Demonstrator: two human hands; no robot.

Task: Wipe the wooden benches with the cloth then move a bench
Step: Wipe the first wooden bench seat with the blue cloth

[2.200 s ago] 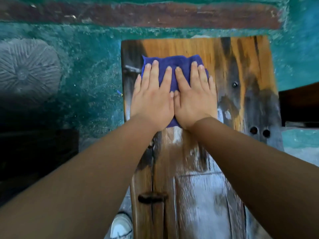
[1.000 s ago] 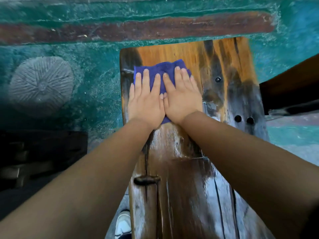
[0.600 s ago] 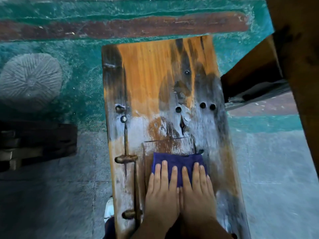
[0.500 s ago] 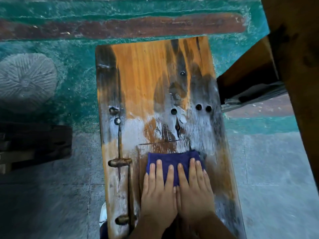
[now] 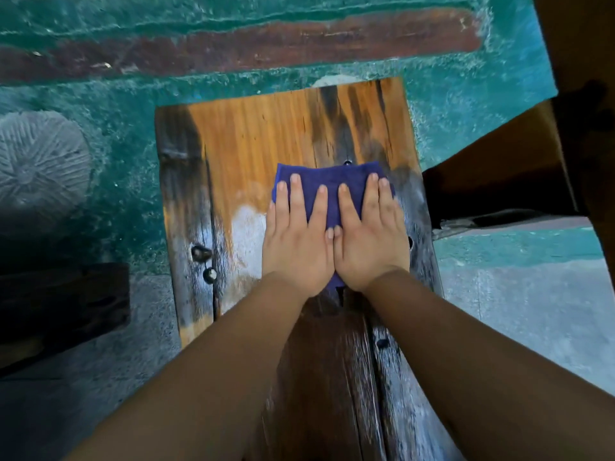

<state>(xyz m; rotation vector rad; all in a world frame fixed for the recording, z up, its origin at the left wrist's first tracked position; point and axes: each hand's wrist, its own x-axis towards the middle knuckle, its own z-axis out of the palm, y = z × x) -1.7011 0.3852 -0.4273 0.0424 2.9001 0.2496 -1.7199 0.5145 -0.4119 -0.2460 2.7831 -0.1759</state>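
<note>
A worn wooden bench (image 5: 253, 138), orange at its far end and dark and wet nearer me, runs away from me down the middle of the view. A folded blue cloth (image 5: 327, 179) lies on it right of centre. My left hand (image 5: 298, 241) and my right hand (image 5: 369, 241) lie side by side, palms down with fingers straight, pressing on the cloth. Most of the cloth is hidden under the hands.
A teal painted wall with a brown band (image 5: 233, 48) stands just beyond the bench's far end. A second brown wooden bench (image 5: 499, 181) juts in at the right. Dark wood (image 5: 60, 304) lies on the grey floor at the left, with a round grey ribbed object (image 5: 36, 168) behind it.
Both hands pushed the cloth from the near part of the bench back toward its far end. Earlier they had pulled it from the far end toward me.
</note>
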